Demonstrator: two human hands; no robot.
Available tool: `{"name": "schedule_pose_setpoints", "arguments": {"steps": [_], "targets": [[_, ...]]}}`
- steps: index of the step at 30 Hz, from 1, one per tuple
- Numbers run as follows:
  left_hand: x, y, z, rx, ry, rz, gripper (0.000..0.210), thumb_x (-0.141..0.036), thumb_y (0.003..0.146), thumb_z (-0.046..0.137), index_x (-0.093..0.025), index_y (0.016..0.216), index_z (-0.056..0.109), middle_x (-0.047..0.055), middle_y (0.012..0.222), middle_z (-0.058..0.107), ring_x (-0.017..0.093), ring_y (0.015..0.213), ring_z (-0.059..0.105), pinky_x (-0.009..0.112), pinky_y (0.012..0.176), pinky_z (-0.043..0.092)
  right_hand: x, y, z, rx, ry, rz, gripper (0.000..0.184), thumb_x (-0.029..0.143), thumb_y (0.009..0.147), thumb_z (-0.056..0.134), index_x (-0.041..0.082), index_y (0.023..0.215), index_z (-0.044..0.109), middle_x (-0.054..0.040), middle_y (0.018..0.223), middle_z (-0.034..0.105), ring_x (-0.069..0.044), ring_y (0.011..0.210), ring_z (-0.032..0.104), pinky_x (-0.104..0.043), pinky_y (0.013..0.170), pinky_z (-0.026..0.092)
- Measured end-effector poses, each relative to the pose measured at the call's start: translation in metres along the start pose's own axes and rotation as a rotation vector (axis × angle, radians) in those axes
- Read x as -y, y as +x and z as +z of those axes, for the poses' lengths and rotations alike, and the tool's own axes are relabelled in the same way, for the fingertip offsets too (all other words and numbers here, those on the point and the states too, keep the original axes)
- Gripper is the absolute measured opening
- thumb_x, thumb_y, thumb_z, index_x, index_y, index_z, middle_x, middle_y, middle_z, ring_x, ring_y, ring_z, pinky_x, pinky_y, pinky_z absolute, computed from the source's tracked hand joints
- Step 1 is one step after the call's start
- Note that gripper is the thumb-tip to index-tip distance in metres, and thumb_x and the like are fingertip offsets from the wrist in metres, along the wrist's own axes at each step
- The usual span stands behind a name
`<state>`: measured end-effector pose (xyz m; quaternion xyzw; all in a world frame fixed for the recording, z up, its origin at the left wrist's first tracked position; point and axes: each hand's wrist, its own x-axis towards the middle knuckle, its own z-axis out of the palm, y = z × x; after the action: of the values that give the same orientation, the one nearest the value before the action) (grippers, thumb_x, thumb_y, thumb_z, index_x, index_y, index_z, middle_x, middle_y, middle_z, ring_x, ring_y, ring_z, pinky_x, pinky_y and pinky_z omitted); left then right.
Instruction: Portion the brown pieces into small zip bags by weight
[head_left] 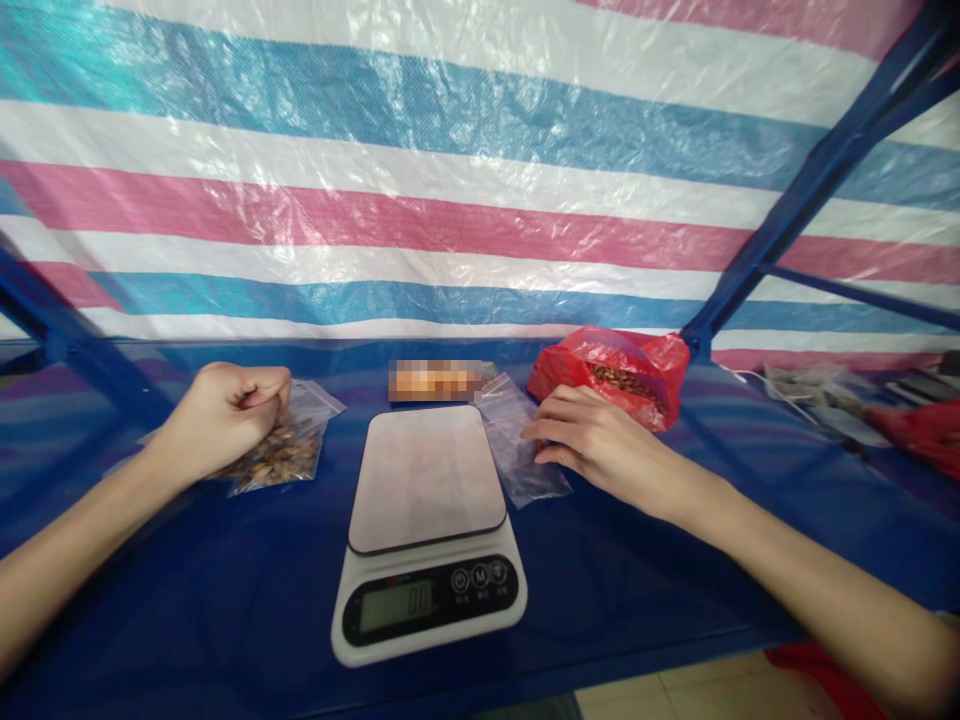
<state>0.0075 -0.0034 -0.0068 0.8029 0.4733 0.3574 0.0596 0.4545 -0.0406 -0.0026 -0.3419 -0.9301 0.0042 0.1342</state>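
My left hand (pixel 232 415) is a fist over a clear zip bag (pixel 289 455) filled with brown dried pieces; what it holds, if anything, is hidden. Loosely bent, the fingers of my right hand (pixel 589 435) are a little apart at the edge of flat, clear zip bags (pixel 525 455). I cannot tell whether they touch the plastic. Just beyond this hand, an open red plastic bag (pixel 600 350) shows small brown pieces inside. Between my hands stands a white kitchen scale (pixel 431 480) with a bare plate, its display reading 0.0.
A blurred orange item (pixel 439 380) lies behind the scale on the blue table (pixel 247 600). Blue metal posts (pixel 795 210) frame both sides. Striped plastic sheeting (pixel 375 210) hangs at the back. Clear plastic packets (pixel 810 390) and red material (pixel 926 435) are at far right.
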Motion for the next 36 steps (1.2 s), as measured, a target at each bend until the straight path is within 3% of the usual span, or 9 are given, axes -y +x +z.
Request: {"name": "schedule_pose_setpoints", "arguments": {"steps": [5, 8, 14, 19, 23, 28, 33, 36], "targets": [[-0.005, 0.002, 0.000, 0.007, -0.004, 0.010, 0.020, -0.023, 0.072, 0.040, -0.027, 0.056, 0.029, -0.006, 0.051, 0.031, 0.009, 0.046, 0.032, 0.025, 0.046, 0.025, -0.002, 0.000, 0.001, 0.028, 0.024, -0.016, 0.027, 0.031, 0.110, 0.057, 0.020, 0.090, 0.070, -0.0067, 0.094, 0.070, -0.025, 0.095, 0.058, -0.039, 0.090, 0.041], [-0.007, 0.002, 0.000, 0.008, -0.012, 0.012, 0.020, -0.023, 0.072, 0.040, -0.028, 0.056, 0.029, -0.006, 0.050, 0.031, 0.010, 0.046, 0.033, 0.025, 0.046, 0.026, 0.001, 0.001, 0.000, 0.019, 0.043, -0.027, 0.026, 0.028, 0.110, 0.057, 0.019, 0.089, 0.069, -0.0069, 0.093, 0.070, -0.025, 0.096, 0.056, -0.039, 0.089, 0.041], [-0.009, 0.001, -0.001, -0.012, -0.026, 0.003, 0.024, -0.021, 0.070, 0.043, -0.029, 0.056, 0.025, -0.005, 0.050, 0.030, 0.013, 0.045, 0.031, 0.028, 0.046, 0.025, 0.005, 0.003, -0.009, -0.148, 0.111, -0.045, 0.020, 0.025, 0.108, 0.060, 0.018, 0.094, 0.072, -0.0066, 0.093, 0.072, -0.023, 0.092, 0.058, -0.037, 0.086, 0.042], [-0.009, 0.002, -0.002, -0.013, -0.013, 0.045, 0.022, -0.021, 0.072, 0.041, -0.027, 0.054, 0.031, -0.006, 0.048, 0.033, 0.010, 0.044, 0.032, 0.026, 0.044, 0.024, -0.016, -0.001, -0.024, -0.260, 0.127, -0.014, 0.017, 0.026, 0.105, 0.067, 0.020, 0.090, 0.071, -0.0053, 0.089, 0.075, -0.022, 0.089, 0.064, -0.037, 0.089, 0.046], [-0.009, 0.002, -0.001, -0.020, -0.011, 0.051, 0.022, -0.021, 0.071, 0.041, -0.027, 0.056, 0.026, -0.006, 0.049, 0.031, 0.008, 0.044, 0.030, 0.024, 0.045, 0.024, -0.032, -0.005, -0.032, -0.215, 0.189, 0.033, 0.022, 0.033, 0.104, 0.068, 0.022, 0.086, 0.074, -0.0053, 0.085, 0.077, -0.023, 0.084, 0.068, -0.038, 0.086, 0.049], [-0.007, 0.002, -0.001, -0.022, -0.016, 0.056, 0.022, -0.021, 0.071, 0.041, -0.026, 0.056, 0.026, -0.006, 0.049, 0.032, 0.008, 0.045, 0.031, 0.022, 0.045, 0.024, -0.032, -0.006, -0.034, -0.200, 0.298, 0.091, 0.031, 0.047, 0.103, 0.069, 0.022, 0.086, 0.077, -0.0056, 0.082, 0.077, -0.021, 0.077, 0.070, -0.036, 0.078, 0.052], [-0.004, 0.001, -0.002, -0.034, 0.001, 0.041, 0.023, -0.020, 0.073, 0.043, -0.025, 0.055, 0.030, -0.006, 0.049, 0.033, 0.008, 0.046, 0.032, 0.022, 0.046, 0.026, -0.027, -0.003, -0.034, -0.176, 0.300, 0.097, 0.032, 0.044, 0.104, 0.068, 0.021, 0.083, 0.076, -0.0063, 0.082, 0.077, -0.021, 0.077, 0.071, -0.036, 0.081, 0.053], [-0.004, 0.000, -0.002, -0.027, 0.002, 0.032, 0.023, -0.020, 0.073, 0.043, -0.025, 0.054, 0.030, -0.006, 0.050, 0.033, 0.008, 0.046, 0.033, 0.022, 0.047, 0.026, -0.025, 0.000, -0.030, -0.230, 0.286, 0.101, 0.029, 0.042, 0.103, 0.068, 0.021, 0.084, 0.077, -0.0076, 0.085, 0.078, -0.022, 0.080, 0.071, -0.037, 0.080, 0.054]]}}
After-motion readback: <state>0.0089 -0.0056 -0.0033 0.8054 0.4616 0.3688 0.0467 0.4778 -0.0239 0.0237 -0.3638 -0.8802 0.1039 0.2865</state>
